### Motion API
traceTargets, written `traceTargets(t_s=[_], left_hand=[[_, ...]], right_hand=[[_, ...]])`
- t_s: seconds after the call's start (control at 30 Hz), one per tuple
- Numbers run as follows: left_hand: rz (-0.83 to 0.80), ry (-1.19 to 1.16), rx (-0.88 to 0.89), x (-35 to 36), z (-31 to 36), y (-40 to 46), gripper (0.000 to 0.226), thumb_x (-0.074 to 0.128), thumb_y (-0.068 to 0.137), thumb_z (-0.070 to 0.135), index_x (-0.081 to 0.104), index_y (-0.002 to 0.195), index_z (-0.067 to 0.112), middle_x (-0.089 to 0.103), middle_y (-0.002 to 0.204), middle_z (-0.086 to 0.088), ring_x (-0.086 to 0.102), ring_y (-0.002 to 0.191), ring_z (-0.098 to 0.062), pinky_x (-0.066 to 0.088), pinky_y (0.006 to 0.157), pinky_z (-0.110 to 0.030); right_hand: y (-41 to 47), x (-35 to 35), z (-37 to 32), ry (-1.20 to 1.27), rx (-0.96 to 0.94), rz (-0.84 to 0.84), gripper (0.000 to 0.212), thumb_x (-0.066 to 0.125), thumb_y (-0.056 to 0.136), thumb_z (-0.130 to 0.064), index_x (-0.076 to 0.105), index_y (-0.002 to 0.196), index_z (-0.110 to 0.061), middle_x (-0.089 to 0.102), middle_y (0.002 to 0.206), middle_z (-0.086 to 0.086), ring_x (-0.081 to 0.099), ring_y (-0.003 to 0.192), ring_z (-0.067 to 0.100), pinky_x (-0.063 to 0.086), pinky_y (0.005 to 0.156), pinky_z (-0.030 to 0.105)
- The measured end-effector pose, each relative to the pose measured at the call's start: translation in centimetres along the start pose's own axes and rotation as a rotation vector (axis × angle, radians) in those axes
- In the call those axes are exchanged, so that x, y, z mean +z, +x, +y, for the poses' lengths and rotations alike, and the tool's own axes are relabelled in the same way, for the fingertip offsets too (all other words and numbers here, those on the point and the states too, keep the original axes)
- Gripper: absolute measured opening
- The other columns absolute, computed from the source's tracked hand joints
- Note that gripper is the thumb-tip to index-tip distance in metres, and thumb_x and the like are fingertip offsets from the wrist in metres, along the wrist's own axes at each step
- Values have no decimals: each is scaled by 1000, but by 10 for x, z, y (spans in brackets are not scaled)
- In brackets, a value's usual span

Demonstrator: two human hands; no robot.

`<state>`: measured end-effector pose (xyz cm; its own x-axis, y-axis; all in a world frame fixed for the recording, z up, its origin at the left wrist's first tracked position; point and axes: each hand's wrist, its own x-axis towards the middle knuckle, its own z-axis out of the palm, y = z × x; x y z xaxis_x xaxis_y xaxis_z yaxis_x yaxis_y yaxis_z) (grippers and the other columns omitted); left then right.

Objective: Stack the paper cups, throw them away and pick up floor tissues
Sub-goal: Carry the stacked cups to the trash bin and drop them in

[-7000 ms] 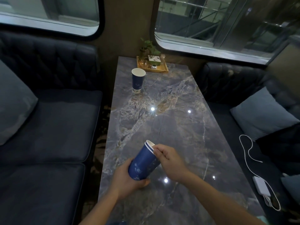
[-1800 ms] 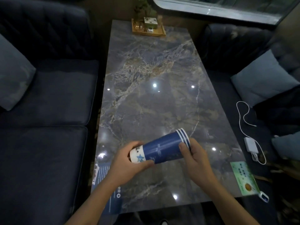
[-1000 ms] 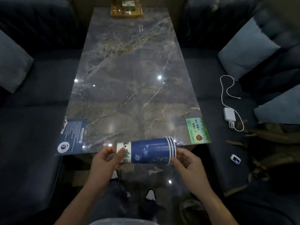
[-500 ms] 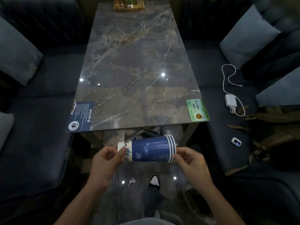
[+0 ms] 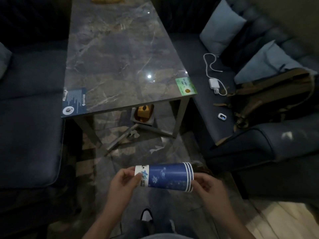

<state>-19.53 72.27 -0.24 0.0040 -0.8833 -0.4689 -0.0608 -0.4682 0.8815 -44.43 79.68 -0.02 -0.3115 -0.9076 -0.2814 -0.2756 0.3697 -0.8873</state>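
I hold a stack of blue paper cups (image 5: 165, 176) sideways over the floor, well short of the table's near end. My left hand (image 5: 123, 184) grips the white base end and my right hand (image 5: 208, 186) grips the rim end, where several white rims show. A small white tissue scrap (image 5: 156, 149) lies on the dark floor between the cups and the table. Another pale scrap (image 5: 133, 133) lies by the table's base bar. A bin with a yellow lining (image 5: 144, 113) stands under the table.
The marble table (image 5: 117, 66) runs away ahead, with dark blue sofas (image 5: 29, 118) on both sides. The right sofa carries pillows (image 5: 221, 26), a white charger and cable (image 5: 214, 85), a small device (image 5: 221, 116) and a brown backpack (image 5: 269, 94). My shoe (image 5: 146, 214) shows below.
I have stepped back from the table with the cup stack still held in both hands. The bin under the table and more of the floor have come into view.
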Motion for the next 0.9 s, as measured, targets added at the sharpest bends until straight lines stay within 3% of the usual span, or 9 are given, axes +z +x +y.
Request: traceTargets(t_s=[0.13, 0.37, 0.5, 0.63, 0.77, 0.9], left_hand=[[-117, 97, 0, 14, -9, -11, 6, 68, 85, -2, 66, 91, -1, 73, 95, -16, 66, 88, -26, 53, 80, -37], [-278, 259, 14, 69, -11, -17, 14, 67, 86, 0, 71, 96, 10, 75, 89, -4, 68, 73, -2, 54, 63, -15], [-354, 353, 0, 109, -13, -11, 18, 69, 85, 3, 72, 97, 14, 76, 87, -2, 68, 78, -9, 52, 73, -23], [-415, 432, -6, 155, -14, -10, 16, 70, 85, 6, 73, 99, 15, 77, 88, -3, 70, 79, -10, 54, 75, -26], [-410, 445, -61, 194, -22, -8, 18, 67, 86, -3, 70, 101, 5, 73, 84, -7, 66, 63, 3, 52, 60, -13], [-431, 505, -47, 217, -32, -4, 18, 66, 86, -6, 71, 102, 2, 75, 77, -1, 67, 67, 0, 52, 61, -12]], right_hand=[[-32, -15, 24, 49, 88, 84, 21, 65, 82, 3, 73, 93, -13, 77, 85, 9, 71, 81, 24, 56, 68, 23], [-63, -51, 52, 69, 217, 179, 23, 60, 88, -3, 73, 95, -20, 78, 84, -7, 72, 77, 7, 53, 65, 18], [-70, -82, 67, 74, 269, 241, 26, 59, 89, -6, 72, 92, -28, 75, 81, -17, 69, 70, 0, 51, 61, 15], [-69, -116, 91, 24, 287, 278, 30, 60, 88, -11, 72, 92, -38, 74, 85, -22, 70, 77, 1, 57, 70, 29], [-61, -147, 115, 78, 334, 283, 26, 61, 88, -15, 72, 98, -37, 76, 92, -16, 71, 85, 6, 59, 81, 42], [-50, -167, 132, 116, 376, 281, 28, 61, 88, -11, 72, 89, -37, 77, 87, -10, 71, 81, 5, 59, 81, 41]])
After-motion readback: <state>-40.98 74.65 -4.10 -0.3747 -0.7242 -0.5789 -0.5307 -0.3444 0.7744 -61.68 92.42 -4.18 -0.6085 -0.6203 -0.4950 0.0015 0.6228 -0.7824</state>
